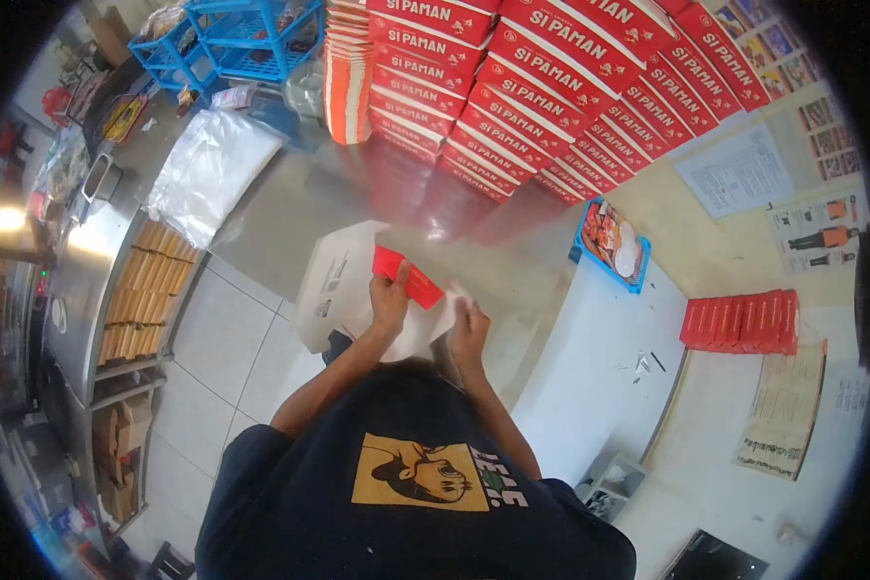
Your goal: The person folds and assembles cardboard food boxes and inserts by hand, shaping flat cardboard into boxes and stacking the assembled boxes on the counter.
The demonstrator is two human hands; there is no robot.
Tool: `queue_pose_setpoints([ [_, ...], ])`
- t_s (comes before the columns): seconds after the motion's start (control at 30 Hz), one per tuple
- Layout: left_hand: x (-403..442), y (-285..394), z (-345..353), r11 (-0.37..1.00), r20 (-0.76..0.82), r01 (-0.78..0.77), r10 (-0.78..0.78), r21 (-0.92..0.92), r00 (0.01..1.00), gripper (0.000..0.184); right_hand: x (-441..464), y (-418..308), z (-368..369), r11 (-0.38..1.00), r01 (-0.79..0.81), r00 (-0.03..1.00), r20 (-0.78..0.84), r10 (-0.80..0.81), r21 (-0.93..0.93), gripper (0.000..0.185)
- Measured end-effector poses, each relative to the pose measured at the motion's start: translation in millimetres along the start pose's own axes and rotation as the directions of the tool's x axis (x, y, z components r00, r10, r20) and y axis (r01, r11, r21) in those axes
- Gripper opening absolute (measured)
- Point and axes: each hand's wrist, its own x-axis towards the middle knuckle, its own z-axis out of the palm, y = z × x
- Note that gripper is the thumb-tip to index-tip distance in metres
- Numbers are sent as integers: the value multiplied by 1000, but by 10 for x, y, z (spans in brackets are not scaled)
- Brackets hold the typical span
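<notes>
Close to my body I hold a partly unfolded cardboard food box (pixel 334 295), its white side printed with a small code and logo and a bright red panel showing near the middle. My left hand (pixel 391 302) is closed on the red panel, with the thumb lying on top. At the box's right edge, my right hand (pixel 468 332) has its fingers bent together on the white cardboard, which is slightly blurred there. The fingers' undersides are hidden.
Red "SI PAMAN" boxes (pixel 512 89) stand in tall stacks at the back of the metal counter (pixel 290 208), beside an orange-and-white stack (pixel 348 82). Clear plastic bags (pixel 213 174) lie to the left. A blue-edged tray (pixel 613 246) and red packets (pixel 741 322) are on the right.
</notes>
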Motion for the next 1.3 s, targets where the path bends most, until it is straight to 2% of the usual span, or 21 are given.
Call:
queue_pose_setpoints([
  [0.03, -83, 73, 68, 991, -38, 35, -40, -126, 998, 34, -5, 23, 9, 1000, -4, 1000, 11, 4, -1, 28],
  [0.1, -118, 45, 75, 990, -41, 83, -88, -112, 995, 31, -3, 32, 40, 950, -163, 980, -63, 186, 268, 33],
  [0.13, -111, 21, 74, 987, -33, 128, -132, -100, 991, 29, 13, 14, 30, 949, -172, 980, -56, 193, 263, 33],
  [0.2, -73, -65, -12, 987, 1, 157, -157, -42, 988, 30, 3, -25, -19, 961, 243, 957, 192, -215, -133, 40],
  [0.4, -246, -58, 148, 965, 38, 139, -151, 222, 988, 35, -6, -61, 95, 941, 141, 973, 221, -73, -309, 46],
  [0.5, -264, 21, 184, 939, -39, 167, -163, 301, 986, 30, 76, 59, 65, 827, 254, 948, 299, -110, -501, 54],
  [0.57, -174, -70, 48, 747, 321, -199, -19, 634, 947, 23, 160, 26, 91, 843, 260, 957, 243, -159, -472, 57],
  [0.6, -179, -133, 38, 748, 320, -202, -16, 633, 947, 23, 219, -10, 113, 858, 265, 962, 184, -202, -439, 60],
  [0.63, -227, -205, 26, 687, 434, -342, 42, 642, 900, 26, 304, -186, 129, 857, 266, 962, 184, -204, -441, 60],
  [0.7, -419, -96, 167, 468, 542, -480, 3, 742, 841, 39, 518, -617, 149, 683, 22, 941, 245, 232, -730, 49],
  [0.73, -448, -90, 173, 468, 550, -484, -5, 739, 835, 39, 649, -508, 122, 682, 9, 943, 234, 237, -731, 49],
  [0.83, -399, -23, 108, 232, 542, -524, -20, 820, 840, 26, 1095, 83, -122, 589, 116, 902, 333, 274, -800, 33],
  [0.9, -310, -33, -53, 306, 516, -497, 21, 812, 857, 21, 1187, 249, -288, 581, 245, 942, 333, 47, -776, 27],
  [0.93, -275, -44, -122, 375, 480, -468, 67, 800, 875, 17, 1176, 236, -339, 582, 243, 941, 333, 52, -776, 27],
  [1.0, -241, -70, -155, 313, 526, -519, 71, 795, 848, 21, 1190, 166, -402, 771, 15, 787, 483, 384, -637, 25],
  [1.03, -239, -80, -142, 425, 510, -476, 41, 769, 859, 23, 1111, 303, -339, 867, -211, 786, 450, 425, -451, 20],
  [1.07, -252, -100, -127, 532, 498, -424, 5, 733, 867, 25, 1021, 365, -284, 864, -215, 782, 450, 431, -455, 20],
  [1.13, -252, -136, -62, 581, 454, -349, -40, 735, 890, 23, 782, 227, -120, 881, -356, 805, 377, 458, -312, 21],
  [1.2, -248, -215, -56, 621, 416, -277, -87, 733, 905, 20, 592, 104, -58, 863, -290, 838, 326, 438, -413, 20],
  [1.27, -191, -376, -150, 617, 443, -364, 28, 697, 896, 27, 488, 289, -16, 860, -53, 872, 396, 288, -508, 19],
  [1.3, -188, -398, -170, 614, 449, -367, 22, 699, 893, 27, 409, 294, 14, 881, -174, 864, 361, 351, -439, 19],
])
